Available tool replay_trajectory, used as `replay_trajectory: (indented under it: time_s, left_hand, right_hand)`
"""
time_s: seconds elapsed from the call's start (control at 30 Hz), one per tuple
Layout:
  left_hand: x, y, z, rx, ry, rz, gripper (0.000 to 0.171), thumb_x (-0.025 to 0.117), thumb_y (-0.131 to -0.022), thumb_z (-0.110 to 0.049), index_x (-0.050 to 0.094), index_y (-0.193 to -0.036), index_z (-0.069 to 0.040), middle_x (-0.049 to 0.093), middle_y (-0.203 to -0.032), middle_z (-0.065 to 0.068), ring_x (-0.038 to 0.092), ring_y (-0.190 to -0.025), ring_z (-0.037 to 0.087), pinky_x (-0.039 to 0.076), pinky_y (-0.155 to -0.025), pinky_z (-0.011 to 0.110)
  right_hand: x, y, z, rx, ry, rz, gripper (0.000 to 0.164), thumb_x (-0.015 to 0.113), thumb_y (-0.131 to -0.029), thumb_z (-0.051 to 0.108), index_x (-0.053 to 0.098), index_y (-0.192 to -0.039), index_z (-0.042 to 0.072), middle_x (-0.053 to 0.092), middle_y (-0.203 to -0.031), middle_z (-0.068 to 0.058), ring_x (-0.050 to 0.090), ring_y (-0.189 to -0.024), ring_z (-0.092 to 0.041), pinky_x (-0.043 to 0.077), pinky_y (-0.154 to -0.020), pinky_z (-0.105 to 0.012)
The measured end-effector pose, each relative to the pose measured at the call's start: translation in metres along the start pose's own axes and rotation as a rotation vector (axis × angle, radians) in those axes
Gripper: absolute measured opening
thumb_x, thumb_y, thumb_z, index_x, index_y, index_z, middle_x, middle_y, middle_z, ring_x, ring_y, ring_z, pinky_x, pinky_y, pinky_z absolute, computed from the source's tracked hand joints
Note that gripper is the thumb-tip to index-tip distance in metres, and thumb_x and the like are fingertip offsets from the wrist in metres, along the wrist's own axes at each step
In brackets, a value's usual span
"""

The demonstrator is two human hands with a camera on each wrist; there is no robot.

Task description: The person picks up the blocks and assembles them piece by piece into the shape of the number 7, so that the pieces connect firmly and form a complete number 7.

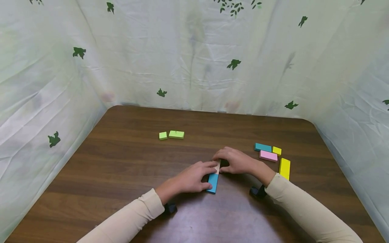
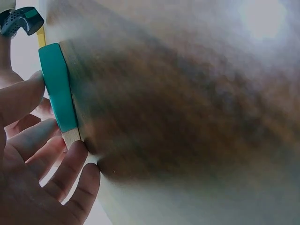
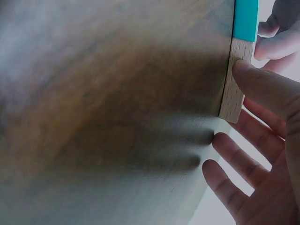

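A flat blue block (image 1: 213, 184) lies end to end with a plain wooden block (image 1: 217, 166) on the table. My left hand (image 1: 193, 176) holds the blue block from the left, its thumb near the close end and its fingers reaching to the joint with the wooden block. In the left wrist view the blue block (image 2: 58, 86) looks green-teal. From the far right side my right hand (image 1: 235, 161) pinches the wooden block; the right wrist view shows the thumb on this block (image 3: 230, 101). The fingers partly hide the wooden block in the head view.
Two light green blocks, a small one (image 1: 163, 135) and a longer one (image 1: 177, 134), lie at the back left. Over on the right lie a teal block (image 1: 263, 147), a small yellow block (image 1: 277, 150), a pink block (image 1: 268, 155) and a long yellow block (image 1: 284, 168) beside the right forearm.
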State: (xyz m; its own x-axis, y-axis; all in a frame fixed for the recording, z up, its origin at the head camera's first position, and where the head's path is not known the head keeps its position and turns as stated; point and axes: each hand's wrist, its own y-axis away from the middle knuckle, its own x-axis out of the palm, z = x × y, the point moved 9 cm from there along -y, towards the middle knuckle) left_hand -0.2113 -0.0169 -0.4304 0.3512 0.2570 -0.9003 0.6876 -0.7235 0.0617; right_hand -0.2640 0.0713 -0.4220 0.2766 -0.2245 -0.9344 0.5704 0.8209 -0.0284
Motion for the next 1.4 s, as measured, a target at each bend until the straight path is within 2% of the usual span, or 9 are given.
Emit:
replay_trajectory:
  time_s: [0.33, 0.57, 1.07, 1.23, 1.4]
  left_hand:
    - [-0.001, -0.001, -0.001, 0.008, -0.005, -0.005, 0.054, 0.071, -0.091, -0.028, 0.057, -0.140, -0.010, 0.046, -0.155, 0.005, 0.052, -0.130, 0.028, 0.045, -0.104, 0.042]
    - [-0.001, 0.000, -0.001, 0.005, -0.017, -0.006, 0.053, 0.072, -0.091, -0.029, 0.058, -0.139, -0.011, 0.047, -0.154, 0.003, 0.054, -0.124, 0.028, 0.047, -0.101, 0.042]
    - [-0.002, -0.001, 0.000, 0.020, -0.024, -0.010, 0.051, 0.072, -0.090, -0.030, 0.061, -0.136, -0.012, 0.048, -0.154, 0.002, 0.054, -0.125, 0.027, 0.047, -0.101, 0.044]
    - [-0.001, -0.001, 0.001, 0.004, -0.019, -0.005, 0.049, 0.072, -0.090, -0.031, 0.062, -0.135, -0.013, 0.048, -0.154, 0.000, 0.054, -0.125, 0.025, 0.046, -0.102, 0.043]
    - [0.000, 0.000, 0.004, -0.007, 0.004, -0.015, 0.047, 0.072, -0.090, -0.030, 0.063, -0.133, -0.014, 0.049, -0.153, 0.000, 0.053, -0.126, 0.025, 0.045, -0.104, 0.042]
  right_hand:
    - [0.001, 0.000, 0.000, 0.001, 0.002, 0.002, 0.040, 0.075, -0.089, 0.024, 0.066, -0.126, 0.013, 0.067, -0.124, -0.002, 0.059, -0.114, -0.021, 0.051, -0.097, -0.042]
    - [0.004, 0.001, -0.004, 0.036, -0.003, 0.024, 0.041, 0.074, -0.089, 0.026, 0.065, -0.127, 0.014, 0.067, -0.126, -0.002, 0.059, -0.116, -0.021, 0.051, -0.098, -0.042]
    - [0.000, 0.005, -0.003, 0.056, 0.011, 0.029, 0.041, 0.074, -0.089, 0.027, 0.065, -0.127, 0.014, 0.065, -0.125, -0.002, 0.058, -0.116, -0.021, 0.051, -0.100, -0.042]
    - [-0.008, 0.011, -0.010, 0.091, 0.020, 0.033, 0.039, 0.074, -0.090, 0.026, 0.066, -0.127, 0.016, 0.065, -0.126, -0.003, 0.059, -0.118, -0.023, 0.051, -0.100, -0.044]
    - [-0.029, 0.021, -0.029, 0.148, 0.080, 0.004, 0.038, 0.074, -0.089, 0.023, 0.067, -0.126, 0.014, 0.064, -0.126, -0.006, 0.059, -0.118, -0.027, 0.051, -0.098, -0.048]
